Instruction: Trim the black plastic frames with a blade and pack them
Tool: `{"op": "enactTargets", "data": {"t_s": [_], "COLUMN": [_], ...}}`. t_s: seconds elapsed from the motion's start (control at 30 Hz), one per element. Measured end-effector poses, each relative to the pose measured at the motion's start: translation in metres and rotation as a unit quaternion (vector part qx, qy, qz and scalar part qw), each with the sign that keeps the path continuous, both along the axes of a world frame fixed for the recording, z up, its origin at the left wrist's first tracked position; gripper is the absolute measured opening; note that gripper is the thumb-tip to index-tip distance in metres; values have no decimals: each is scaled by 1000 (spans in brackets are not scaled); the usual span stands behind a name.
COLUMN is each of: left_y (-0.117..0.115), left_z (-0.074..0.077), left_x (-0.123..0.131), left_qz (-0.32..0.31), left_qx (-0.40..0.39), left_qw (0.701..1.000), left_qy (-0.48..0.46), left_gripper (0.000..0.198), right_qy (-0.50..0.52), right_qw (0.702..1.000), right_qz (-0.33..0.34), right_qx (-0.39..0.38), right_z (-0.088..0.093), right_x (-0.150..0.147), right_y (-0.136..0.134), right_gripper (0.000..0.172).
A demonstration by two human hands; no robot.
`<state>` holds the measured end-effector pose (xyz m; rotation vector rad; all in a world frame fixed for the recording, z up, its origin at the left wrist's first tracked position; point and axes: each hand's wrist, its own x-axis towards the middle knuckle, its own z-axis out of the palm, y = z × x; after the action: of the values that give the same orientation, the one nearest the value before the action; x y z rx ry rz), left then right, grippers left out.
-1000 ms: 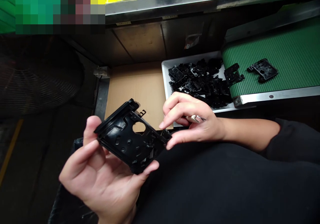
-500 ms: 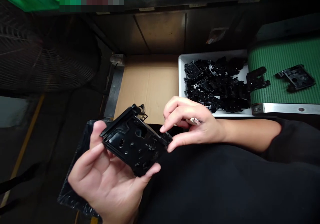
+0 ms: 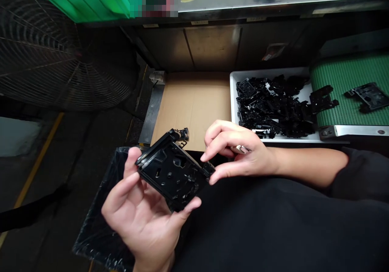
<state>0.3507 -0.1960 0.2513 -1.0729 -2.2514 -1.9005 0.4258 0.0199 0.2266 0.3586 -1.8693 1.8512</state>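
Note:
A black moulded plastic part (image 3: 172,175), a flat frame with holes and small ribs, is tilted in front of me. My left hand (image 3: 148,207) grips it by its edges, fingers at the left end and thumb at the lower right. At its right corner, the thumb and index finger of my right hand (image 3: 234,150) close round the end of the part. A slim tool with a metal tip (image 3: 241,149) is tucked in the curled fingers of that hand; its kind is hidden. A small piece (image 3: 184,133) shows just past the part's upper edge.
A white tray (image 3: 233,98) heaped with similar black parts stands beside a cardboard sheet (image 3: 197,98). Two more parts lie at the green conveyor belt (image 3: 334,114). A caged fan (image 3: 79,57) is at left, a bag-lined bin (image 3: 100,211) below, a green crate (image 3: 91,1) above.
The whole view has shifted, so the scene sits further right and lower, with more of the crate and yellow labels showing. Both hands keep much the same hold on the black part.

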Motion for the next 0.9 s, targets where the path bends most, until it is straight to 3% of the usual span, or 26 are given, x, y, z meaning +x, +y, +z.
{"op": "enactTargets", "data": {"t_s": [0.23, 0.37, 0.5, 0.6, 0.7, 0.77, 0.9], "left_y": [-32, -58, -85, -103, -126, -148, -208], "left_z": [5, -1, -15, -27, -49, -71, -141], "left_x": [-17, -28, -33, -35, -41, -45, -51], "left_qz": [2, 4, -7, 3, 50, 96, 158], "left_qx": [-9, -6, 5, 65, 96, 106, 118], "left_qw": [999, 998, 981, 942, 903, 885, 845], "left_qy": [-32, -68, -195, -330, -415, -443, -497], "left_gripper": [89, 88, 83, 75, 78, 73, 64], "right_qy": [-7, -7, -3, -34, -59, -67, -117], "right_qw": [1000, 1000, 999, 996, 986, 974, 933], "right_qz": [-15, -12, -2, 9, 65, 118, 210], "right_qx": [6, 17, 40, 82, 144, 183, 268], "right_z": [5, 2, -2, -14, -38, -56, -85], "right_x": [-16, -31, -49, -63, -83, -97, -123], "right_y": [-36, -57, -84, -110, -146, -176, -243], "right_gripper": [29, 29, 31, 28, 26, 26, 26]}}
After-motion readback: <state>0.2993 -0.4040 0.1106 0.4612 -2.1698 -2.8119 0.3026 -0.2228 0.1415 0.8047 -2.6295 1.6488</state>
